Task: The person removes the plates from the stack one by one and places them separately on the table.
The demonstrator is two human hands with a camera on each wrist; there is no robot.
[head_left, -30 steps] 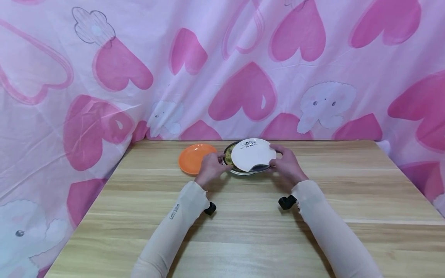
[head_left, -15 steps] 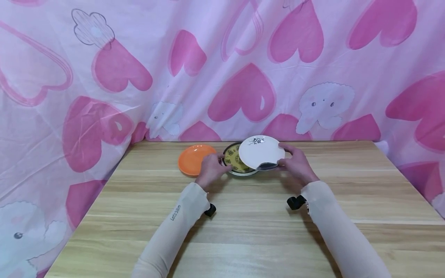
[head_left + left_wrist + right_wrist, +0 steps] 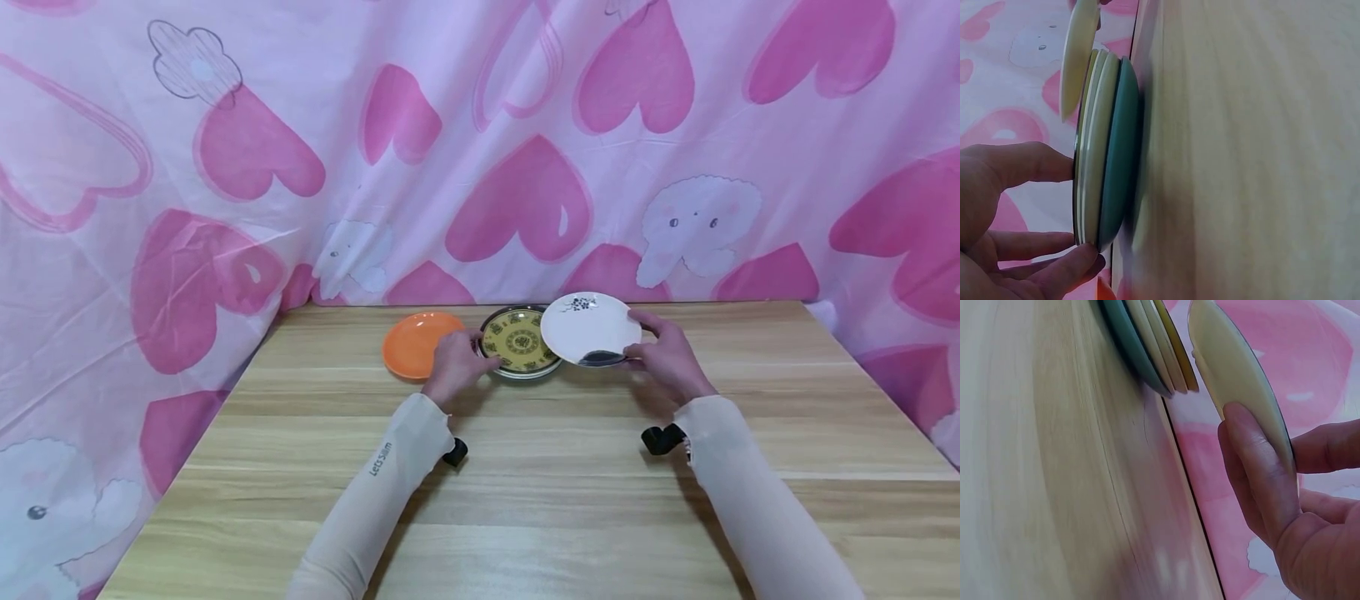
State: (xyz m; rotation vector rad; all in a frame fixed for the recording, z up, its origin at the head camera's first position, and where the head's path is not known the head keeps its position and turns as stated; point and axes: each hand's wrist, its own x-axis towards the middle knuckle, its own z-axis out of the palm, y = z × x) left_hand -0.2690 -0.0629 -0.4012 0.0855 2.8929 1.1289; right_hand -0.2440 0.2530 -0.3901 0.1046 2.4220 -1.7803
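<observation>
My right hand [image 3: 670,357] pinches the right edge of a white plate [image 3: 588,327] with a dark floral print and a dark patch at its front rim. It tilts up off the table, its left edge overlapping the stack in the head view. The stack of plates [image 3: 521,342] has a yellow patterned, dark-rimmed plate on top. Beneath, pale plates [image 3: 1097,131] and a teal plate [image 3: 1124,144] show in the left wrist view. My left hand [image 3: 455,364] holds the stack's left side, thumb at the front rim and fingers around the edge.
An orange plate [image 3: 410,343] lies left of the stack, partly behind my left hand. Everything stands near the back edge of the wooden table [image 3: 510,500]. A pink heart-print cloth [image 3: 517,200] hangs behind it.
My right hand has drawn the white plate rightward off the stack, uncovering most of the yellow patterned plate. My left hand has stayed at the stack's left side.
</observation>
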